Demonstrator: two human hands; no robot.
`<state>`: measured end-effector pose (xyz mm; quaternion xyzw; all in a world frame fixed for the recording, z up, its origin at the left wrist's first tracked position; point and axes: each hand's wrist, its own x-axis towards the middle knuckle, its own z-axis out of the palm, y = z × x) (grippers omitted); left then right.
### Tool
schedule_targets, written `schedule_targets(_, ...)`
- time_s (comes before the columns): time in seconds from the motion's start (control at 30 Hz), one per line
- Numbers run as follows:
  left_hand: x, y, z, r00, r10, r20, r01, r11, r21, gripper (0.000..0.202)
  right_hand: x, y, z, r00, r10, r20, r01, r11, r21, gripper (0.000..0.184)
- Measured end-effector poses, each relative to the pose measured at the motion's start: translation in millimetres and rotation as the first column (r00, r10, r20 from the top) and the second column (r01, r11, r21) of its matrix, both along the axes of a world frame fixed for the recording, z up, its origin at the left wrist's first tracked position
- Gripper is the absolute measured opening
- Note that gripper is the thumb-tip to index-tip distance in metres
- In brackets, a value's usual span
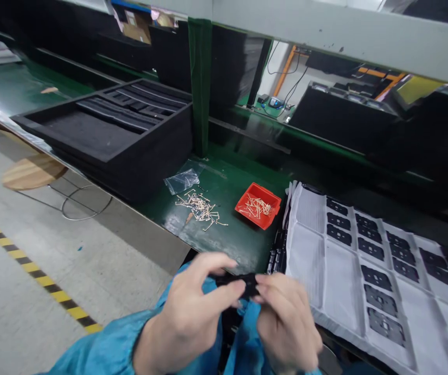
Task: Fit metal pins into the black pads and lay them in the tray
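Note:
Low in the view, in front of the bench edge, my left hand point(196, 307) and my right hand point(286, 317) hold a small black plastic part point(248, 284) between them. The left thumb and fingers pinch its left side, while the right fingertips press on its right end. My fingers cover much of the part, so its details are hidden. Beyond my hands lies a loose pile of small pale bent pieces point(200, 207). A red bin point(272, 205) with more such pieces stands to its right.
At right, a white compartment tray point(343, 281) carries several flat black plates point(385, 324). A large black foam box point(157, 151) sits at left on the green bench point(231, 172), near a clear plastic bag point(182, 181). A green post point(200, 88) rises behind. A wooden stool point(32, 172) stands below.

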<state>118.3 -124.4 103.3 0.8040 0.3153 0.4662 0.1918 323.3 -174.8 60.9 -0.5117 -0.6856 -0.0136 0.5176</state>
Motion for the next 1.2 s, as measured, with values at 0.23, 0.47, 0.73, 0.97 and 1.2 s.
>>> schedule_targets(0.23,47,219,-10.1,0.953,0.19,-0.237,-0.249,0.935,-0.252,0.016,-20,40,-46.6,0.992,-0.061,-0.112,0.026,0.957,-0.289,0.014)
schedule_targets(0.47,165,344,0.5,0.953,0.011,-0.302,-0.117,0.934,-0.337,0.033,-20,70,-89.8,0.994,-0.082,-0.078,0.04,0.9,-0.433,0.033)
schedule_targets(0.73,-4,281,-44.2,0.888,0.099,-0.449,-0.257,0.916,-0.308,0.026,-43,138,-115.1,0.973,-0.217,0.073,0.223,0.825,-0.52,0.027)
schedule_targets(0.97,-32,180,-82.6,0.859,0.217,-0.464,-0.385,0.871,-0.306,0.016,-32,143,-73.6,0.986,-0.152,0.063,0.164,0.88,-0.446,0.035)
schedule_targets(1.2,27,191,-103.4,0.88,0.212,-0.426,-0.385,0.842,-0.377,0.027,25,186,-19.9,0.95,-0.309,0.043,0.303,0.88,-0.366,0.033)
